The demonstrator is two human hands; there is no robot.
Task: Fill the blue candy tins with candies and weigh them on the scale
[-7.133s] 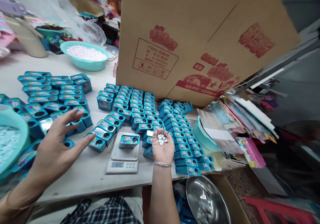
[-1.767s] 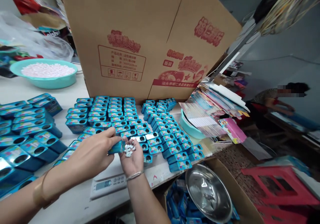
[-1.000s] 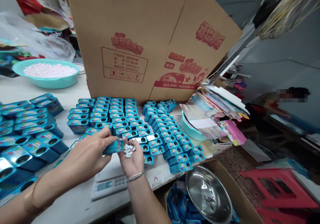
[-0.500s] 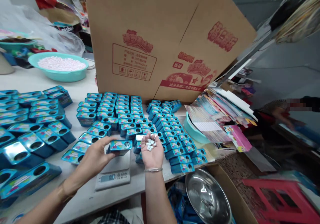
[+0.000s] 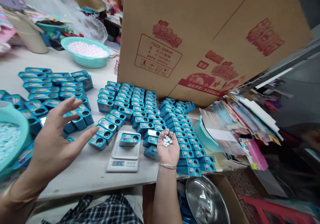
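Note:
A blue tin [image 5: 129, 139] with a round hole in its top rests on the white digital scale [image 5: 123, 164], and pale candies show inside the hole. My left hand [image 5: 56, 140] is in the air left of the scale, empty, thumb and fingers spread. In the cupped palm of my right hand [image 5: 168, 152], turned upward just right of the scale, lies a small heap of white candies [image 5: 167, 140]. Rows of similar blue tins [image 5: 140, 109] stand behind both hands. Left of my left hand is a turquoise basin [image 5: 23, 120] holding pale blue candies.
A big cardboard box [image 5: 195, 24] stands at the back of the table. Another turquoise basin [image 5: 87, 62] holds pinkish-white candies. Printed sheets [image 5: 240, 117] are piled at the right. Below the table edge sits a metal bowl [image 5: 207, 200], near a red stool [image 5: 277, 210].
My left hand has let go of the tin, now on the scale, and moved left with fingers spread. My right hand still cradles the candies. The view has shifted left.

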